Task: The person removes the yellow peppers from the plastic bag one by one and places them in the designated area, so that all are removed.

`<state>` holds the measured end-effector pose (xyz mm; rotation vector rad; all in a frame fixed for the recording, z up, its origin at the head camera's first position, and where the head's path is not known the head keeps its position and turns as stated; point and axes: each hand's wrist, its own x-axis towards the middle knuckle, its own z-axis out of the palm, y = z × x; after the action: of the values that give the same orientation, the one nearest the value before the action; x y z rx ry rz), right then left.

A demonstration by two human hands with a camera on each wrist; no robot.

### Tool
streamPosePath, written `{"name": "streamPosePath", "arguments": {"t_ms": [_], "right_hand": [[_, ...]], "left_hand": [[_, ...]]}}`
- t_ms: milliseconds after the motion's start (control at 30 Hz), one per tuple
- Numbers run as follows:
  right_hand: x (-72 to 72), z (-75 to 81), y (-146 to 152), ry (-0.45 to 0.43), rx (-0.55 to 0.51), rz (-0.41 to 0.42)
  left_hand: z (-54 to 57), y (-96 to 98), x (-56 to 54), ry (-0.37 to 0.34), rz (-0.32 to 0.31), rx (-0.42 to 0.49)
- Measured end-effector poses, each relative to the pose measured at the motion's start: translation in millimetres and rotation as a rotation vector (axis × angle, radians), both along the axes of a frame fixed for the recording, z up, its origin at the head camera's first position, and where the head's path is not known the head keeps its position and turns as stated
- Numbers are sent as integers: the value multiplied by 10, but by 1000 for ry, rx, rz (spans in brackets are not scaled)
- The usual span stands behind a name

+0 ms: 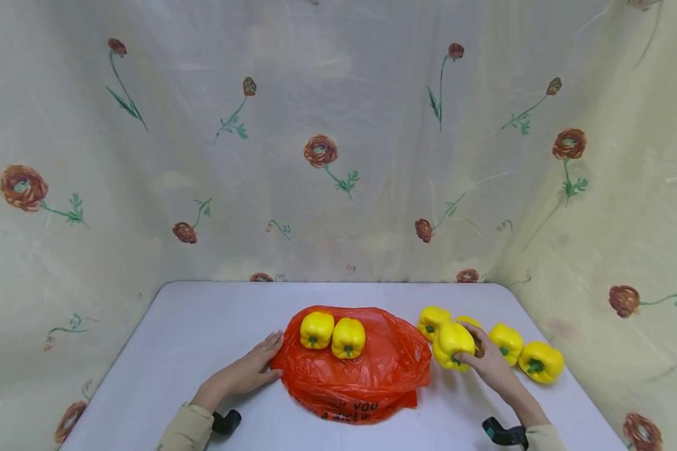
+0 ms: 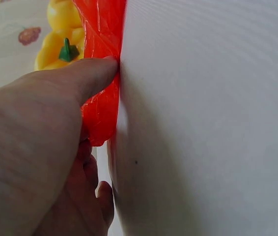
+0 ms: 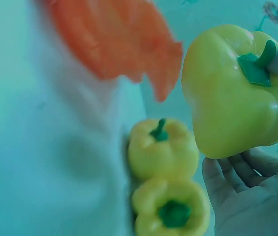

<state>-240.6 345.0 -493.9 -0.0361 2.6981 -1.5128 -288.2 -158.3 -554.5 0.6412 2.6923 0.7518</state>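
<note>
A red plastic bag (image 1: 386,369) with dark lettering lies spread on the table. Two yellow bell peppers, the left one (image 1: 317,329) and the right one (image 1: 348,337), sit side by side on it. My left hand (image 1: 248,369) rests at the bag's left edge with its fingers extended; in the left wrist view the thumb (image 2: 97,73) touches the red plastic. Beyond the bag's right edge, my right hand (image 1: 495,363) grips another yellow bell pepper (image 1: 451,343). The right wrist view shows this pepper (image 3: 227,98) raised, thumb at its green stem, fingers beneath.
More yellow bell peppers stand right of the bag: one behind the held pepper (image 1: 431,318), one (image 1: 506,341) past my right hand and one (image 1: 541,362) farthest right. Another is partly hidden. A flowered curtain (image 1: 372,219) surrounds the white table (image 1: 214,313).
</note>
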Motion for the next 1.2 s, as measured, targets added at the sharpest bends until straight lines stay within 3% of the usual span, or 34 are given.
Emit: {"name": "streamPosePath", "arguments": {"t_ms": [233,733,900,1033,1200], "right_hand": [[55,-189,122,-94,36,-70],[110,-471,107,-62,47,-38],[129,-486,114,-78,100,-54],[123,-484,119,-161,149,-80],[103,-461,100,-224,137,-95]], "left_hand": [[9,10,-12,-11,6,4],[16,8,-12,-18,4,12],[15,16,-8,-12,5,10],[11,14,0,-8,5,6],[21,19,10,-13,8,7]]}}
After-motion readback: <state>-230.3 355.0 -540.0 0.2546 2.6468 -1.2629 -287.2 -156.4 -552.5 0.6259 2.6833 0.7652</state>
